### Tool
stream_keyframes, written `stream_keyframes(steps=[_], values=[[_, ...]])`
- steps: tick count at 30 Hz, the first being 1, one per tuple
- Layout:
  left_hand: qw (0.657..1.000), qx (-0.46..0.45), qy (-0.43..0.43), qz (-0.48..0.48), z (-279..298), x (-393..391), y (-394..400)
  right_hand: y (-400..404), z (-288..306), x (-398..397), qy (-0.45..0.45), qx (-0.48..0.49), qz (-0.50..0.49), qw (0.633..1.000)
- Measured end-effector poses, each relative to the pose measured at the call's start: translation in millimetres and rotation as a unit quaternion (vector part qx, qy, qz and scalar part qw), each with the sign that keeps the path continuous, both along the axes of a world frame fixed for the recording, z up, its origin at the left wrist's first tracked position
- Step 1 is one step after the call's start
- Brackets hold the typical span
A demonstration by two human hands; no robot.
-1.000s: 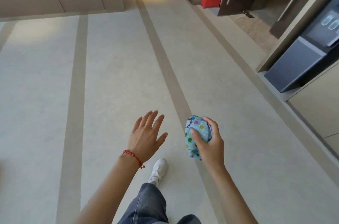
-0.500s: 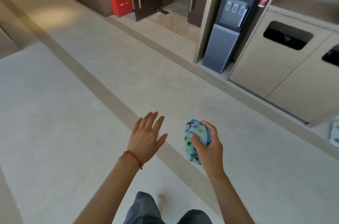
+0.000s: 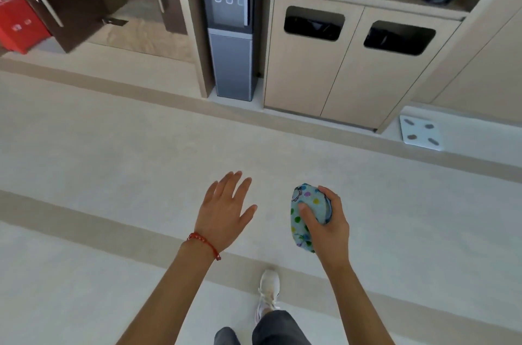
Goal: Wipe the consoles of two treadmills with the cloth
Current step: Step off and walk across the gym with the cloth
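Your view has swung right to the water dispenser [image 3: 230, 33], your right hand [image 3: 324, 223] clutches the balled cloth [image 3: 306, 211], left hand [image 3: 226, 209] spread empty; no treadmill visible, so wiping seems unstarted.

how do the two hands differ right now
The left hand is open and empty with fingers spread; the right hand is closed around the balled-up spotted cloth. The left wrist wears a red bracelet; the right wrist is bare. The left shows its back to the camera, while the right is turned with its thumb across the cloth. Both are held out in front at about the same height above the floor.
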State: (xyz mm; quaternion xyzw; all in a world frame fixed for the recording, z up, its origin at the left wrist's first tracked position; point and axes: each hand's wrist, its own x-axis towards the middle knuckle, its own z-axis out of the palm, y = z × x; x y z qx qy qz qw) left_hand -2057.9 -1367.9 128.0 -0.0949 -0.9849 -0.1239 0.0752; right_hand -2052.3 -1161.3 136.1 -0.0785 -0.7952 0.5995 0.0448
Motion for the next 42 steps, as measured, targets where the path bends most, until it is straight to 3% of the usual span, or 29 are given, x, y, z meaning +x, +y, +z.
stream_keyframes(steps=[19, 33, 42], values=[[0.999, -0.010, -0.017, -0.040, 6, -278, 39, 34, 3, -267, 0.014, 0.007, -0.018, 1.000], [0.997, -0.026, 0.003, -0.078, 16, -573, 29, 26, 16, -531, 0.024, -0.007, -0.072, 0.997], [0.994, -0.021, 0.009, -0.104, 25, -722, 66, 59, 20, -676, 0.032, -0.010, -0.094, 0.995]])
